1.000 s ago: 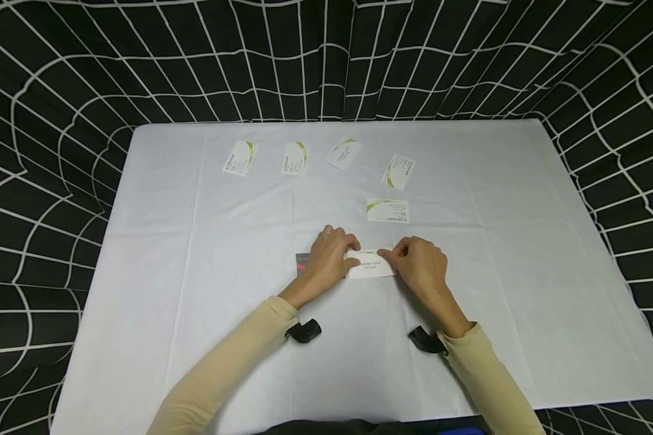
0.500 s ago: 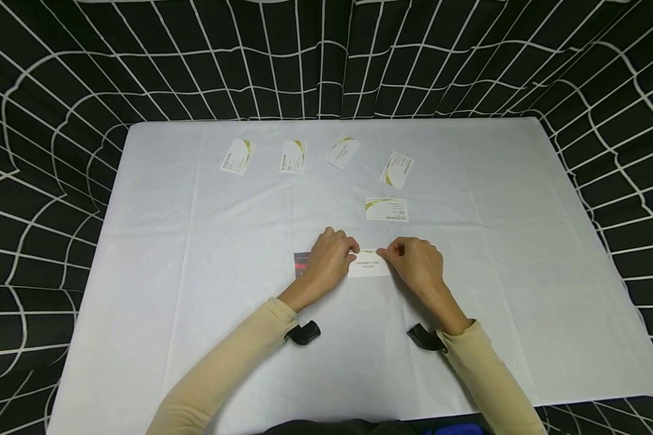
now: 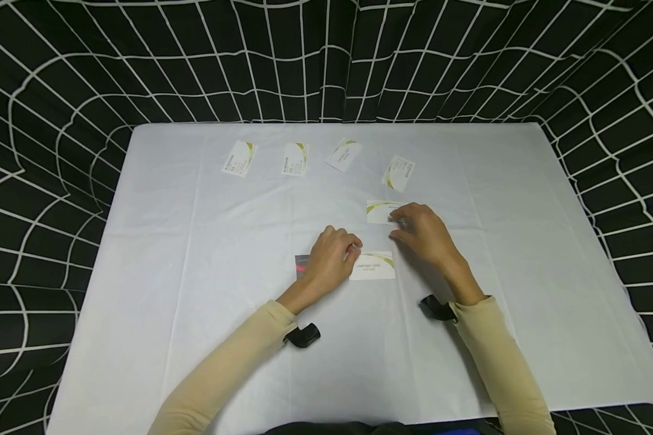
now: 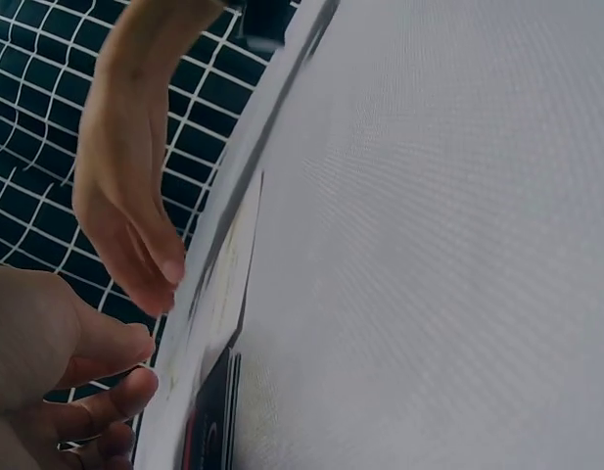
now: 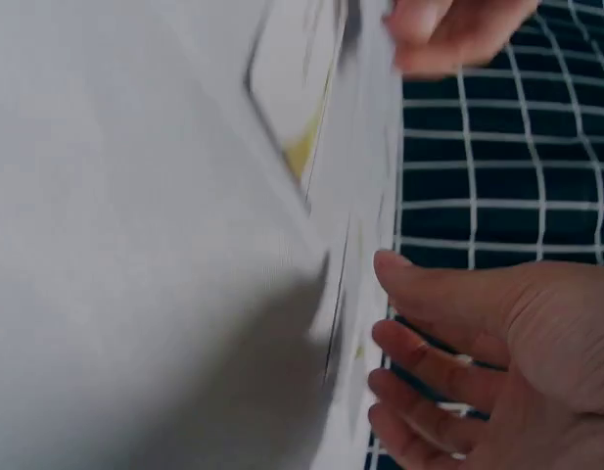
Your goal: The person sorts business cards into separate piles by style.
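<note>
A white business card [image 3: 374, 267] printed COMPANY LOGO lies on the table, its left end overlapping a dark card with a red stripe [image 3: 301, 266]. My left hand [image 3: 331, 257] is bent over that overlap, thumb and fingertips close together with nothing visible between them; it hides much of the dark card. From the left wrist view the dark card [image 4: 213, 416] shows more than one layer at its edge. My right hand [image 3: 421, 232] reaches over another white business card [image 3: 378, 211], thumb apart from the fingers, covering its right part. The right wrist view shows its fingers spread and holding nothing.
Farther back on the white-covered table [image 3: 239, 350] lie a tilted white card [image 3: 239, 158], a second card [image 3: 294, 159], a third card [image 3: 344, 154] and one with its green corner toward me [image 3: 398, 173]. A black cloth with white grid lines [image 3: 283, 66] surrounds the table.
My right hand has let go of the COMPANY LOGO card and moved up to the white card behind it. My left hand stays in nearly the same place.
</note>
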Tool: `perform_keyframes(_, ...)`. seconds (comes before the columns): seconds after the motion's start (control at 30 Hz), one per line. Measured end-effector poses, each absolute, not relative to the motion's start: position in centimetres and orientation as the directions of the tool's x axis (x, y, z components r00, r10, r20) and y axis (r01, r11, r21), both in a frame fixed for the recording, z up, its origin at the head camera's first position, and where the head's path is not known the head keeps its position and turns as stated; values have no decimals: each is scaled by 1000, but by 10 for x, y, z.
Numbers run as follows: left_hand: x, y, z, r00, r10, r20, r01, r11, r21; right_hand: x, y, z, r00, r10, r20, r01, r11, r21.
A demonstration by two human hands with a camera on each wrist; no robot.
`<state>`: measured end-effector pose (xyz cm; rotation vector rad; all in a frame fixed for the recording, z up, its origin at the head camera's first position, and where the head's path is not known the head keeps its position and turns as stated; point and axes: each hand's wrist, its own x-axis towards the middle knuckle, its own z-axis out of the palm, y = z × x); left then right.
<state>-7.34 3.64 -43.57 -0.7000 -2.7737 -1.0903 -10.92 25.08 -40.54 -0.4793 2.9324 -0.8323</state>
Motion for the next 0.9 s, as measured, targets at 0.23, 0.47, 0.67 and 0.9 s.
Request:
perform_keyframes(0.23,-71,39,-434,-898,359,253,434,638,636,-139,266,-413,-922,-374,-100,-288,835,-469)
perform_keyframes(0.47,-76,42,-431,-902,362,235,422,632,650,-143,263,-409,-929,-361,-85,-282,836,-470)
perform_keyframes(0.67,-86,48,-425,-906,387,171,387,594,705,-135,259,-407,-933,-358,24,-325,814,-481)
perform_keyframes(0.9,-91,52,-425,-889,378,256,423,468,776,-121,249,-397,-911,-394,118,-396,761,-514)
